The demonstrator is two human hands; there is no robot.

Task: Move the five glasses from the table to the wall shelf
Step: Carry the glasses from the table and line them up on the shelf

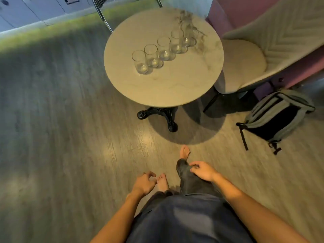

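Several clear glasses stand upright in a diagonal row on a round marble-look table (175, 88). The row runs from the nearest glass (140, 62) at the left to the farthest glass (188, 35) at the right. My left hand (144, 183) hangs low in front of me, far short of the table, fingers loosely curled and empty. My right hand (203, 171) also hangs low over my leg, fingers apart and empty. No wall shelf is in view.
The table stands on a black cast-iron base (161, 116). A padded chair (245, 65) sits to its right, a grey backpack (275, 118) lies on the wooden floor beside it, and a metal chair frame (103, 16) stands behind the table.
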